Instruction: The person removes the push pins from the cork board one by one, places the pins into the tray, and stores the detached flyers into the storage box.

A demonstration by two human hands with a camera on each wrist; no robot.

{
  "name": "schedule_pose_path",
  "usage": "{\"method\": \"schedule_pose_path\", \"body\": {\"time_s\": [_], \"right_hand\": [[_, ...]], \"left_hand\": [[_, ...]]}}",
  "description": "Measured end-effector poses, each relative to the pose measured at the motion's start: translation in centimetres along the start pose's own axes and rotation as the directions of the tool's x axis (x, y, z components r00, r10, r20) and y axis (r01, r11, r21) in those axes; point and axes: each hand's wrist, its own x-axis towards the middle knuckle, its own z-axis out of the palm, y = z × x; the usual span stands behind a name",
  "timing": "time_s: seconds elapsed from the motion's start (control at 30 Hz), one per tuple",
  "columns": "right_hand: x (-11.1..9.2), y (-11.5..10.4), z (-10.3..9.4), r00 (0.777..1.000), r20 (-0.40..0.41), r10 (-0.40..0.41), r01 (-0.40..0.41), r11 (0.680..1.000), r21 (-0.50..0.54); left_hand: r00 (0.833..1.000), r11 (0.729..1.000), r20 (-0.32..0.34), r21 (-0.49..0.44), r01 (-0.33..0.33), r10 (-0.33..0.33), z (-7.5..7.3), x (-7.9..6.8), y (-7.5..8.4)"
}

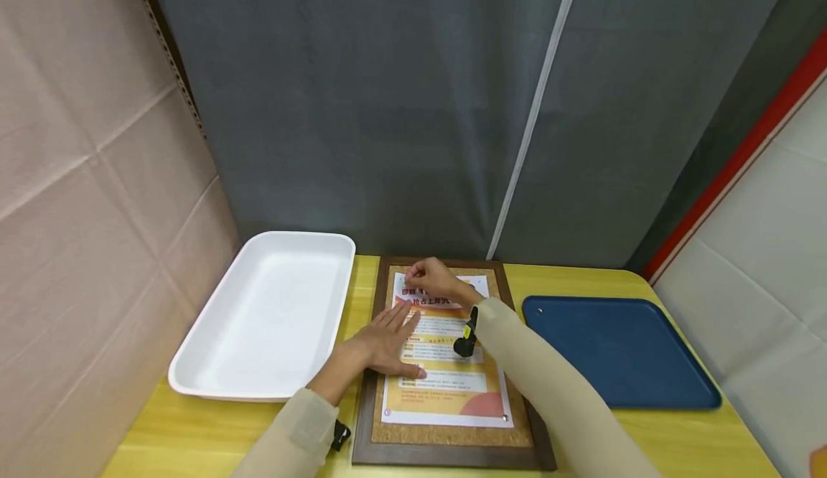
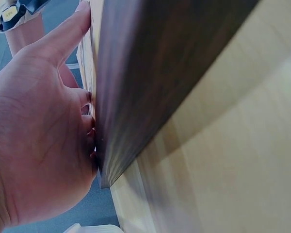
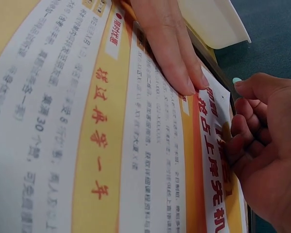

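A printed poster [image 1: 443, 377] in orange, yellow and white lies on a cork board [image 1: 413, 433] with a dark brown wooden frame. My left hand [image 1: 386, 341] rests with spread, straight fingers on the poster's left side. At the poster's upper left corner, my right hand [image 1: 436, 279] pinches a small pale green thumbtack [image 3: 237, 81]; its point is hidden. A pinkish thumbtack [image 1: 387, 412] sits in the lower left corner and a dark shiny one in the lower right. From the left wrist view, the left hand reaches over the board's frame [image 2: 131, 82].
A white tray [image 1: 271, 313] stands left of the board on the yellow wooden table [image 1: 636, 431]. Right of the board lies a dark blue tray [image 1: 620, 349]. Grey cloth [image 1: 388, 105] hangs behind, with pale panels at both sides.
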Motion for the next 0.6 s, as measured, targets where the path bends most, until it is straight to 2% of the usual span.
{"method": "schedule_pose_path", "body": {"time_s": [0.27,0.6], "right_hand": [[-1.0,0.4,-0.7,0.999,0.019,-0.046,0.046,0.999,-0.002],[-2.7,0.5,-1.3,0.999,0.018,-0.035,0.035,0.999,0.018]], "left_hand": [[1.000,1.000,-0.006,-0.004,-0.002,0.002,0.0,0.0,0.2],[1.000,1.000,-0.013,0.000,-0.001,0.001,0.0,0.0,0.2]]}}
